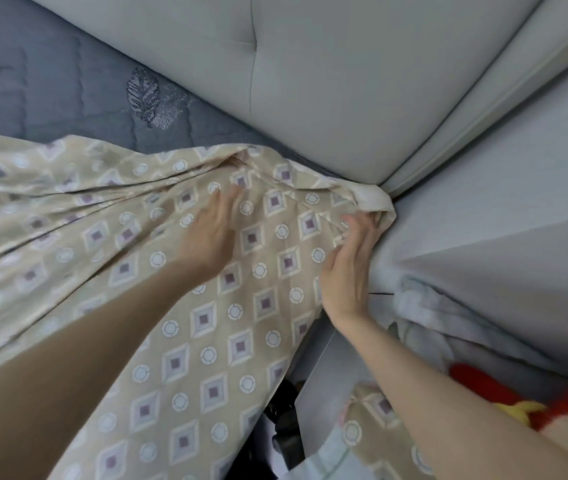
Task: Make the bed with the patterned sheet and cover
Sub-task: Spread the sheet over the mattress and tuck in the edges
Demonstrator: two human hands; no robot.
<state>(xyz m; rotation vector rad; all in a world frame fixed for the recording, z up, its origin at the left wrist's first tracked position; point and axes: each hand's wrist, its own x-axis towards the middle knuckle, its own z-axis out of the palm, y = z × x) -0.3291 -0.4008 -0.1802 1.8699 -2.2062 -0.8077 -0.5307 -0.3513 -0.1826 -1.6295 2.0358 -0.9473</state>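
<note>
A beige sheet [109, 258] patterned with diamonds and circles lies bunched in folds over the corner of a blue-grey quilted mattress [78, 88]. My left hand [211, 233] rests flat on the sheet, fingers straight, near the corner. My right hand [350, 261] is at the sheet's edge by the mattress corner, fingers curled into the cloth where a cream fold [376, 202] sticks out against the headboard. The sheet's lower part hangs down over the bed's side.
A pale grey padded headboard [327, 81] stands behind the corner. A grey-blue wall or panel [500, 202] is to the right. Pale bedding [427, 317] and a red and yellow fabric [531, 400] lie at the lower right. A dark object [286, 420] sits below.
</note>
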